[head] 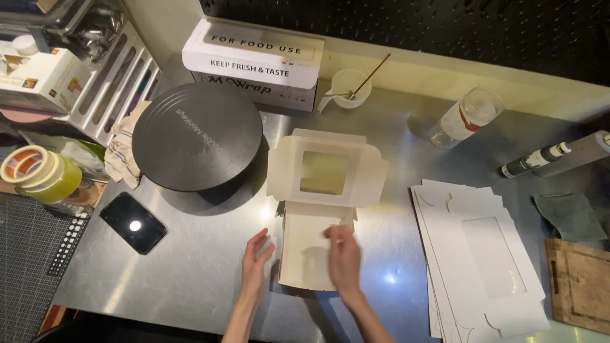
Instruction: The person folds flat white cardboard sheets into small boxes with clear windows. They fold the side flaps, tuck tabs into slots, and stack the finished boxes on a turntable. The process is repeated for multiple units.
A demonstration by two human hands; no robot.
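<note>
A white cardboard box (304,251) with a windowed lid (325,171) folded back lies open on the steel table (190,273). My left hand (256,257) is at the box's left wall, fingers spread, holding nothing. My right hand (344,254) reaches over the box's right side, fingertips at its far right corner, slightly blurred. A stack of flat unfolded white box blanks (480,254) with window cut-outs lies to the right.
A round black turntable (197,135) stands at the back left, a black phone (133,222) in front of it. Behind are a cling-film dispenser box (254,60), a small cup with a stick (350,86), a clear jar (464,117), tape rolls (35,168) and a wooden board (581,282).
</note>
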